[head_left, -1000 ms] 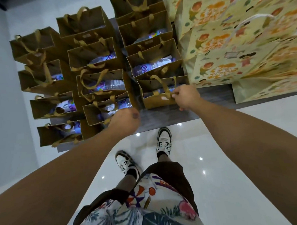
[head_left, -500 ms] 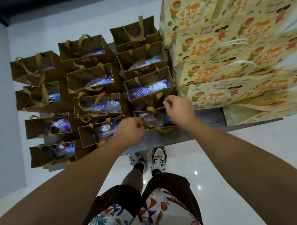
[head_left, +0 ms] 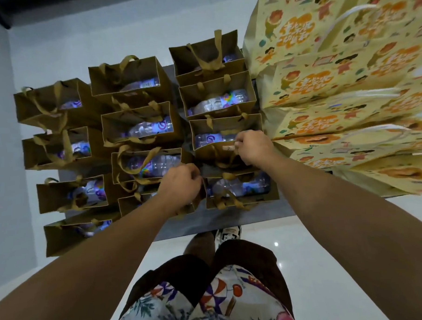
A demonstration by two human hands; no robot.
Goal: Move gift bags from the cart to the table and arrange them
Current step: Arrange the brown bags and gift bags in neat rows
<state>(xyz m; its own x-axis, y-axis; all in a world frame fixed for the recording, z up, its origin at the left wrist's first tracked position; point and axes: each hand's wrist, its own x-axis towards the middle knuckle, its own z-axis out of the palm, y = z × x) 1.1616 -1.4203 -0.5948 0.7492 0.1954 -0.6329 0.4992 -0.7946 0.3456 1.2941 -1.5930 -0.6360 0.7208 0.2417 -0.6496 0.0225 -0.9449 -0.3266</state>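
Head view, looking down over both forearms onto a grey table (head_left: 208, 223).

Left hand (head_left: 180, 184): fingers curled into a loose fist at the gap between the middle and right columns of brown gift bags. It sits at the left rim of the nearest right-column bag (head_left: 241, 191), just over the front middle-column bag (head_left: 144, 206). Whether it pinches a rim or a handle cannot be told; the fingertips are hidden under the knuckles.

Right hand (head_left: 253, 147): fingers curled, thumb and forefinger pinching the near rim of the second bag (head_left: 226, 138) in the right column, close to a small pale tag on that rim. This bag stands directly behind the nearest right-column bag, and their walls are touching.

Brown gift bags: three columns on the table, upright, mouths open, tan ribbon handles flopped over. Each visible mouth shows a clear plastic bottle (head_left: 237, 185) lying on its side with a purple label. The left column overhangs the table edge.

Large yellow printed bags (head_left: 323, 87): stacked along the right side of the table, leaning, just beside the right column of brown bags.

Below: patterned shirt, dark shorts, one shoe on a glossy white floor (head_left: 330, 251).
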